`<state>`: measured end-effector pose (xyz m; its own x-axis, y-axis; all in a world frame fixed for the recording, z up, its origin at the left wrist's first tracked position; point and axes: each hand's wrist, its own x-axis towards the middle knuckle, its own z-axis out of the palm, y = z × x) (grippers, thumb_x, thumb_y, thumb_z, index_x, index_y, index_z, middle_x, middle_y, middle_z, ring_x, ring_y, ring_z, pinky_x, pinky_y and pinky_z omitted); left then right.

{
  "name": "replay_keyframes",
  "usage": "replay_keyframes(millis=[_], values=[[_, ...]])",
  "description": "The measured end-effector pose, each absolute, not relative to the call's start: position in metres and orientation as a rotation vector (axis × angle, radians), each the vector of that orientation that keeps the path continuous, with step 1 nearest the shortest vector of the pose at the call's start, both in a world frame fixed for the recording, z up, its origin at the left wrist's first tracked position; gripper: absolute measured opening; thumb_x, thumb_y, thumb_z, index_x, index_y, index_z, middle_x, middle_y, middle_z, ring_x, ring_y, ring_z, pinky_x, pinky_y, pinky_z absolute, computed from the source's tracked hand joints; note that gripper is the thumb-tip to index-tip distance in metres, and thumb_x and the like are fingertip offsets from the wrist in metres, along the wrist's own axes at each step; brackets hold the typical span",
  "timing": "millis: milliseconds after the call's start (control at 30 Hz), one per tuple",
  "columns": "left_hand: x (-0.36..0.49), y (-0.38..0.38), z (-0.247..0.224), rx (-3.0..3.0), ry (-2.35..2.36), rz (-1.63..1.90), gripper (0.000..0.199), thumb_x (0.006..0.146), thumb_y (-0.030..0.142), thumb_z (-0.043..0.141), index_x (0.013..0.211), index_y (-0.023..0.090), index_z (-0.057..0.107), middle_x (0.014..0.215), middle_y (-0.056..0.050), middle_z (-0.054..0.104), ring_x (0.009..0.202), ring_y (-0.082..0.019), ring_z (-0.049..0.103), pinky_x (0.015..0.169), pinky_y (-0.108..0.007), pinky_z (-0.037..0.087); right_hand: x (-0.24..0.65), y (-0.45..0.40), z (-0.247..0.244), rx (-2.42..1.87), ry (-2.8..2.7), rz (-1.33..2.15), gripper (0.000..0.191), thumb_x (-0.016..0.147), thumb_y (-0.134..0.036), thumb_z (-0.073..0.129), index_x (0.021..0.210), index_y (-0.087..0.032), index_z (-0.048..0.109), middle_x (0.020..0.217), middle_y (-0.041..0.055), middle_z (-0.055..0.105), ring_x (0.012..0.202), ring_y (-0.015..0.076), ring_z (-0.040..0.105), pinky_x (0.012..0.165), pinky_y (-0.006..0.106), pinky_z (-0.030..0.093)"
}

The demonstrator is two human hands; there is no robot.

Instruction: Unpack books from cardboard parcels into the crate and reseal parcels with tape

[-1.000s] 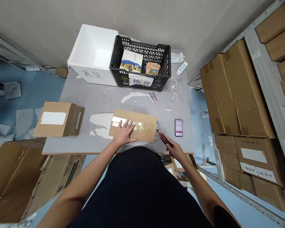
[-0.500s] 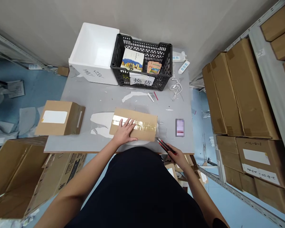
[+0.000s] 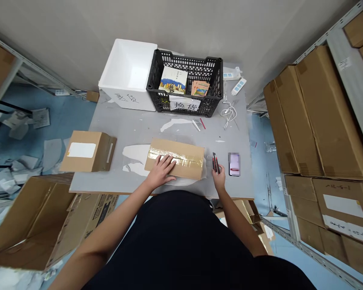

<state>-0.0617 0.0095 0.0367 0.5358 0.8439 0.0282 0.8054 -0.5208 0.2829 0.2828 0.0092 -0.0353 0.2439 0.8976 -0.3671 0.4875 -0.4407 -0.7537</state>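
Observation:
A taped cardboard box (image 3: 187,155) lies flat near the front of the grey table (image 3: 130,133). Shiny clear tape runs along its top. My left hand (image 3: 161,171) rests on the box's left part with its fingers spread. Right of the box, my right hand (image 3: 219,177) is closed round a red and black utility knife (image 3: 215,162). The knife points away from me over the table, apart from the box. Whether its blade is out I cannot tell. A phone (image 3: 234,164) lies just right of that hand.
Behind stand a white foam box (image 3: 130,94) and a black crate (image 3: 186,102) holding books (image 3: 173,79). Another cardboard box (image 3: 87,151) sits at the table's left. A white cable (image 3: 229,112) lies back right. Shelved cartons (image 3: 323,117) stand right, an open carton (image 3: 24,225) left.
My right hand has moved the utility knife away from the box's near right corner, forward and right over the table. My left hand stays on the box. The view has shifted slightly.

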Motion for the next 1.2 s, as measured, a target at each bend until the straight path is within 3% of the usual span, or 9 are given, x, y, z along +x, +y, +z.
replay_keyframes(millis=[167,333,500,633,700,833,967,1067,1200], values=[[-0.076,-0.008,0.035,2.521,1.5,0.22,0.053,0.092,0.042,0.051,0.141,0.022,0.048,0.138,-0.016,0.053,0.133,-0.033,0.043,0.115,-0.055,0.027,0.281,0.017,-0.058,-2.244,-1.28,0.959,0.059,0.076,-0.034,0.051,0.129,-0.009,0.048,0.117,0.0183,0.062,0.105,0.0271,0.059,0.092,0.04,0.045],[-0.08,-0.013,0.041,2.479,1.562,0.23,0.051,0.092,0.035,0.05,0.142,0.023,0.046,0.137,-0.016,0.052,0.131,-0.034,0.043,0.111,-0.055,0.033,0.286,0.019,-0.045,-2.288,-1.342,0.801,0.058,0.081,-0.036,0.05,0.13,-0.006,0.052,0.134,0.0262,0.048,0.127,0.0349,0.043,0.107,0.052,0.03],[-0.069,-0.005,0.053,2.489,1.504,0.181,0.049,0.091,0.033,0.051,0.139,0.024,0.047,0.141,-0.015,0.048,0.133,-0.035,0.039,0.11,-0.054,0.032,0.257,0.055,0.012,-1.779,-1.863,0.662,0.05,0.095,-0.037,0.037,0.139,-0.016,0.049,0.134,0.0163,0.053,0.127,0.0261,0.047,0.107,0.043,0.035],[-0.064,0.0,0.058,2.527,1.48,0.118,0.049,0.089,0.033,0.055,0.136,0.021,0.048,0.137,-0.016,0.05,0.131,-0.035,0.041,0.109,-0.053,0.032,0.201,0.088,0.058,-1.388,-2.578,0.596,0.056,0.093,-0.039,0.051,0.146,-0.023,0.043,0.149,0.0125,0.043,0.14,0.0289,0.032,0.114,0.044,0.025],[-0.064,0.0,0.057,2.54,1.474,0.086,0.05,0.089,0.034,0.057,0.136,0.02,0.048,0.136,-0.017,0.051,0.129,-0.036,0.042,0.108,-0.052,0.033,0.176,0.098,0.068,-1.368,-2.809,0.535,0.064,0.09,-0.04,0.059,0.149,-0.024,0.038,0.154,0.0137,0.037,0.141,0.0333,0.028,0.113,0.049,0.022],[-0.064,-0.001,0.047,2.517,1.488,0.044,0.05,0.088,0.035,0.06,0.134,0.02,0.05,0.135,-0.016,0.053,0.128,-0.035,0.044,0.107,-0.052,0.033,0.149,0.104,0.064,-1.418,-2.998,0.408,0.068,0.088,-0.038,0.061,0.149,-0.022,0.037,0.155,0.0204,0.031,0.136,0.0392,0.034,0.109,0.055,0.025],[-0.063,0.005,0.04,2.46,1.486,-0.014,0.053,0.085,0.04,0.064,0.133,0.022,0.053,0.128,-0.015,0.058,0.122,-0.033,0.05,0.104,-0.049,0.037,0.14,0.103,0.057,-1.434,-3.064,0.244,0.062,0.091,-0.018,0.049,0.151,-0.016,0.033,0.154,0.0264,0.029,0.135,0.042,0.036,0.107,0.059,0.025],[-0.064,0.012,0.039,2.423,1.473,-0.011,0.056,0.084,0.046,0.065,0.133,0.022,0.055,0.13,-0.015,0.058,0.122,-0.034,0.05,0.102,-0.048,0.038,0.137,0.107,0.061,-1.45,-3.097,0.311,0.065,0.089,-0.008,0.043,0.152,-0.015,0.03,0.153,0.0276,0.031,0.134,0.0406,0.038,0.106,0.058,0.028],[-0.065,0.014,0.038,2.368,1.485,-0.003,0.059,0.087,0.055,0.056,0.135,0.022,0.054,0.143,-0.017,0.05,0.133,-0.036,0.042,0.108,-0.052,0.032,0.137,0.118,0.075,-1.453,-3.106,0.451,0.07,0.086,-0.011,0.048,0.153,-0.016,0.03,0.152,0.0239,0.035,0.133,0.0375,0.043,0.107,0.05,0.032]])
